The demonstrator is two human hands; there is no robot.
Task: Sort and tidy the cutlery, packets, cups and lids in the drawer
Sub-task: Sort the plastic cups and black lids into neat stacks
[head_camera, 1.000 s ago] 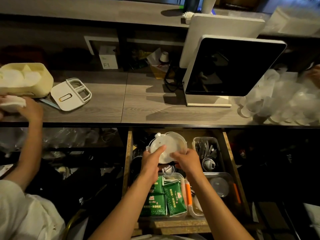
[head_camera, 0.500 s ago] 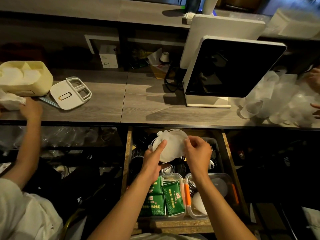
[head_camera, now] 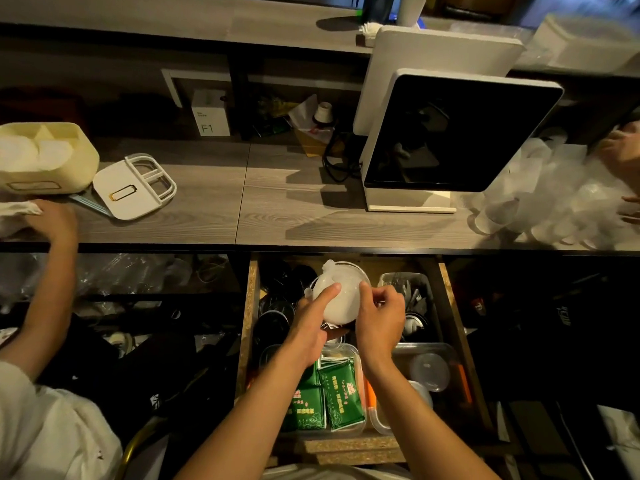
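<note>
We hold a bagged stack of lids [head_camera: 341,296] over the open drawer [head_camera: 450,306], left hand [head_camera: 311,327] gripping it, right hand [head_camera: 379,315] pinching its edge.

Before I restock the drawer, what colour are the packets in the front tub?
Green, with light print, in the head view: packets in the clear tub.

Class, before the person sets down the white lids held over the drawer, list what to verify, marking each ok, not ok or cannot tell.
1. Left hand supports the white lids: ok.
2. Right hand has a grip on the lids' edge: ok.
3. Lids are over the open drawer: ok.
4. Free spot among the black cups: cannot tell.
5. Green packets sit in their clear tub, out of the way: ok.
</note>
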